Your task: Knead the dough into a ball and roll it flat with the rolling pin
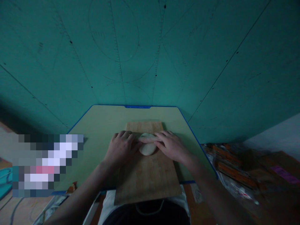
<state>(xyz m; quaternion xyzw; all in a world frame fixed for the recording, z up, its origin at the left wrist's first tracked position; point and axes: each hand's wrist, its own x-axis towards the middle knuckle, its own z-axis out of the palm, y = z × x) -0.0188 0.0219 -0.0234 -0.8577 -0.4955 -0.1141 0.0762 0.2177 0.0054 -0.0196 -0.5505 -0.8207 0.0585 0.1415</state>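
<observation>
A flat round of pale dough (147, 150) lies on a wooden cutting board (146, 178). Across the dough runs a rolling pin (148, 139), level from side to side. My left hand (122, 145) is closed over the pin's left end, its fingers curled on top. At the opposite end my right hand (172, 145) grips the pin, thumb on the near side. Dough shows both beyond the pin and on its near side. The pin's two ends are hidden under my hands.
Under the board is a light table (98, 125) with blue edging, set against a green wall (150, 62) with pencilled lines. The board's near end overhangs the table's front edge. Boxes and plastic-wrapped items (229, 165) lie on the right. A pixelated patch covers the left side.
</observation>
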